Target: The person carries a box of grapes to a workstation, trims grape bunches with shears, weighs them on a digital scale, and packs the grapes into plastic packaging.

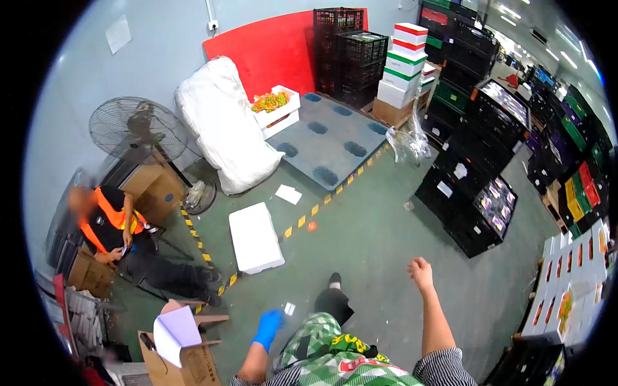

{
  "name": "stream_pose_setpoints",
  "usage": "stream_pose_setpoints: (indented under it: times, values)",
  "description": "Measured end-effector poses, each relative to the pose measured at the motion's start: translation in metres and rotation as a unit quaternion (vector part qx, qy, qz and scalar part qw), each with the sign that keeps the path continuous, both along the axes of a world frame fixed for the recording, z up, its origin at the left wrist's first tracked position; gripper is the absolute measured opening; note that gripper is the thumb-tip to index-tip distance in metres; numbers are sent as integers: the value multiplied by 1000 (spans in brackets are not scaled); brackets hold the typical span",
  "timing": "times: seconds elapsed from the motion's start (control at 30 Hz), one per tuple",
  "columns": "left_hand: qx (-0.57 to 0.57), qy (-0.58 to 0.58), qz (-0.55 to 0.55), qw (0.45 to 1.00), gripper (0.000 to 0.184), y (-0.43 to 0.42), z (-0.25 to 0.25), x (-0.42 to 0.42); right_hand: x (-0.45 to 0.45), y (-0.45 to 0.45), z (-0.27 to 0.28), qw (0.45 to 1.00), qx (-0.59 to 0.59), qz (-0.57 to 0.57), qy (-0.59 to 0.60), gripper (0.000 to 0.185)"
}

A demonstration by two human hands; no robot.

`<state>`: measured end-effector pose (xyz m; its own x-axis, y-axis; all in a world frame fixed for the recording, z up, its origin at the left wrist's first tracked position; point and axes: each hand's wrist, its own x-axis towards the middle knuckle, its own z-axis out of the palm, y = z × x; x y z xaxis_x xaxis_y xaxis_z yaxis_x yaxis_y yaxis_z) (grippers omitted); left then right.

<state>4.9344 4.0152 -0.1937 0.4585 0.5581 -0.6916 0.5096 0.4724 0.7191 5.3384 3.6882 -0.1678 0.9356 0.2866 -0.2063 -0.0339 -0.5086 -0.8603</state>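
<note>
My left hand (268,328), in a blue glove, hangs low beside my green checked apron (309,341). Its fingers are blurred, so their grip cannot be made out. A small white piece (290,309) shows just beside it, seemingly on the floor. My right hand (421,273) is bare and held out over the green floor, fingers curled in, with nothing visible in it. Ahead on the floor lies a white foam box (256,238), nearest to neither hand by touch. My dark shoe (335,279) shows between the hands.
A seated person (116,225) in an orange vest is at left, near a standing fan (138,128). Ahead are a white sack (222,122), a grey pallet (322,138) and a produce box (277,112). Black crates (473,167) and white cartons (570,270) stand at right.
</note>
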Motion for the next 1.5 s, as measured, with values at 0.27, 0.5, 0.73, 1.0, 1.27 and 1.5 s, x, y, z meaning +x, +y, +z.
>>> stream_pose_setpoints:
  times: [0.27,0.5,0.73,1.0,1.27,1.5]
  values:
    - [89,-68,-62,992,28,187,-20,312,150,102,-67,940,-251,227,28,27]
    - [174,-102,-64,977,26,351,30,565,261,40,-171,827,-434,221,281,24]
    - [176,24,13,984,27,497,1,650,612,270,-267,940,-293,123,128,14]
    - [3,5,305,952,20,666,6,734,858,895,-79,953,-66,290,-54,26]
    - [-47,29,308,950,29,913,-121,886,906,1177,-104,839,-234,491,22,28]
    - [26,67,250,966,30,1095,-160,999,992,1303,-168,818,-303,489,-1,28]
